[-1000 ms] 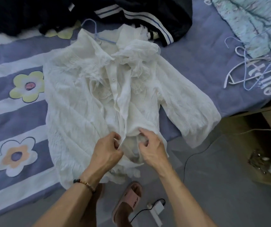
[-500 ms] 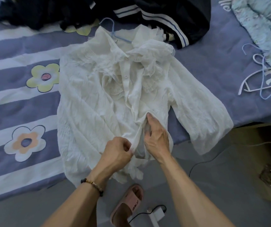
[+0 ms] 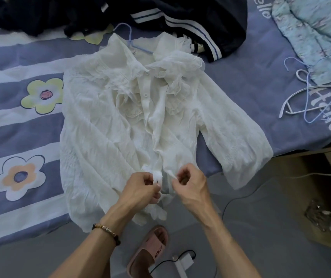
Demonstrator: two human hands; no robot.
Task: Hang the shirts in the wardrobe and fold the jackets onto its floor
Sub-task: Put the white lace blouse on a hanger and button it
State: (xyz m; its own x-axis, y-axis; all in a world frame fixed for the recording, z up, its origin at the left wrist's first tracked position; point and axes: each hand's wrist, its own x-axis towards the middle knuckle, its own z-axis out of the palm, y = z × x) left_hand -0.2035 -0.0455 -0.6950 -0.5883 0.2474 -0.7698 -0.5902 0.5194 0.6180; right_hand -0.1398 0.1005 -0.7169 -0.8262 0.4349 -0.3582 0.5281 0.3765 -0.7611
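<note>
Spreading across the frame is the bedsheet (image 3: 10, 127), purple and white stripes with big flowers, and it carries everything that matters. Up top sits a dark jacket (image 3: 200, 23) with white stripes, bunched and not yet folded, well away from any wardrobe, which is nowhere in view. A pale blue floral quilt (image 3: 310, 33) fills the far right corner, and just beside it lie the spare hangers (image 3: 308, 97), a white one and a blue one crossed over each other.

Centre stage is the white blouse (image 3: 104, 137), flat on its back, the hem hanging over the bed edge. A blue hanger (image 3: 128, 37) is already threaded through the collar, its hook poking out above.

Down at the hem, the left hand (image 3: 140, 189) has its fingers curled tight, pinching one edge of the front opening. The right hand (image 3: 190, 185) is clenched on the other edge in the same way. It looks like the bottom of the placket is being closed or tied.

The risk now: this fabric is thin and crinkled, so a hard pull could slide the blouse off the bed onto the floor, or drag the collar off the hanger. The pink slipper (image 3: 148, 251) and the white charger (image 3: 182, 263) with its cable lie right underfoot, a trip waiting to happen
</note>
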